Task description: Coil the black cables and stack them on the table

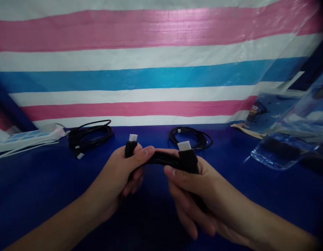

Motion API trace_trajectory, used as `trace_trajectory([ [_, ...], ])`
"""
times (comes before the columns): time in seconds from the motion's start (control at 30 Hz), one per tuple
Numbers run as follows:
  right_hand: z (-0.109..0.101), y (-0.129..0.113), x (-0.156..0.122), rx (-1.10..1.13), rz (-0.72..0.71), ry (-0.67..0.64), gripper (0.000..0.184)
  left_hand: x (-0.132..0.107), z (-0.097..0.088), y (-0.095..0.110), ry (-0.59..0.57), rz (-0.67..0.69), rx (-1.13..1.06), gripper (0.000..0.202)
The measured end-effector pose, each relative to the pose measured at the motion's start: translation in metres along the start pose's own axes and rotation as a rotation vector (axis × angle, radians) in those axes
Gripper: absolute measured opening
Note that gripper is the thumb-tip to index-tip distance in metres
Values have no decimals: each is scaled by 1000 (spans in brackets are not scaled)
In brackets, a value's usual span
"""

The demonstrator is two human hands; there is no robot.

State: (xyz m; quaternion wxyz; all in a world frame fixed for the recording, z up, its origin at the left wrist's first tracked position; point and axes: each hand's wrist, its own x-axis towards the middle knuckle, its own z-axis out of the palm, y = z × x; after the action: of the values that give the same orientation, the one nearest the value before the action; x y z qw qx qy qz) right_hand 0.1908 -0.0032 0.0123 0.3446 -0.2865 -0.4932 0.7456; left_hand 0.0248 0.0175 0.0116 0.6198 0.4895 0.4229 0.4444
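Your left hand point(124, 170) and right hand point(195, 184) each grip one cable point(163, 158). A coil point(190, 137) lies just beyond it.

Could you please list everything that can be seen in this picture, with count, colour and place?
held cable: one, black with two silver-tipped plugs, bundled between both hands
coiled cable: one, black, on the table behind the hands
looser cable bundle: one, black, on the table at back left
power strip: one, white, far left on the table, with white cords
clear plastic bag: one, transparent, at right on the table
printed packet: one, blue with a cartoon figure, back right
table: one, dark blue
striped sheet: one, pink, white and blue, behind the table
left hand: closed on one plug end
right hand: closed on the other plug end
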Motion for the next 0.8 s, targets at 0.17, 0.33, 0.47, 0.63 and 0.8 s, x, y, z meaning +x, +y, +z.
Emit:
trace_trajectory([
  [0.17,2,-7,0,165,-60,182,9,1,-7,3,-42,3,-215,23],
  [0.33,-8,-13,2,275,-225,359,12,-6,0,-9,-245,-19,-502,28],
  [0.47,-13,-1,9,88,-101,290,10,-9,5,-17,-316,-97,-559,26],
  [0.63,-15,1,11,-422,21,64,12,-16,-1,-11,-574,-312,-394,48],
  [0.8,-20,1,5,-317,8,1,10,-14,-2,0,-429,-286,-14,31],
])
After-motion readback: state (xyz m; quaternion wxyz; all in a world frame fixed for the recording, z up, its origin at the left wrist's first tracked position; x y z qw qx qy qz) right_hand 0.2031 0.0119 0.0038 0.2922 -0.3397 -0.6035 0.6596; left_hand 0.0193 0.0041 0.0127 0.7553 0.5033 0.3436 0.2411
